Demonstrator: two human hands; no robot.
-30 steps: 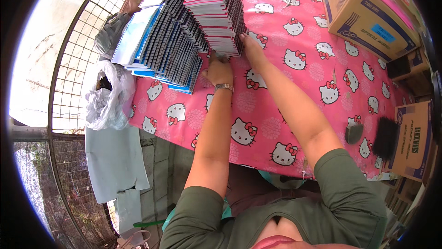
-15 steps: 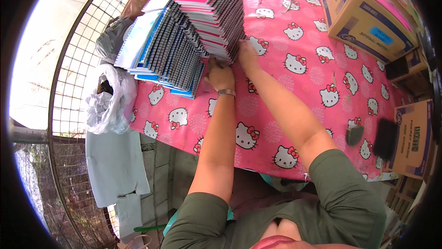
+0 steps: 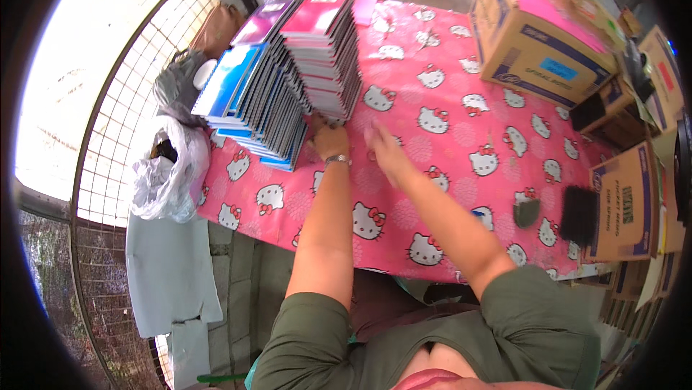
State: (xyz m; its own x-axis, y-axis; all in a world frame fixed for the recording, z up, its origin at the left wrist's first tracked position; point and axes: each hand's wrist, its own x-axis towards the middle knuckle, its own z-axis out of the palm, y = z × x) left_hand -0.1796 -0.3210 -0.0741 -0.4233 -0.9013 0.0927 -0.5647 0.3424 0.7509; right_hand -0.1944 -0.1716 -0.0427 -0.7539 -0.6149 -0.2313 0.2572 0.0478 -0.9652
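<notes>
A tall stack of spiral notebooks with pink covers stands on the table, coil bindings toward me. Close against its left side is a stack with blue covers, and behind that one with purple covers. My left hand, with a metal watch or bracelet on the wrist, is at the near bottom of the pink stack; its fingers are partly hidden and seem spread against the lowest notebooks. To the right of that stack, my right hand hovers apart from it, fingers stretched out and slightly blurred, holding nothing.
A pink patterned cloth covers the table. Cardboard boxes stand at the far right, another carton nearer. A dark brush-like block and a small grey-green object lie beside it. A white plastic bag hangs by the left edge.
My right hand has come off the pink stack's side and moved back from it. My left hand stays at the stack's base. The whole view has shifted, showing more beyond the stacks.
</notes>
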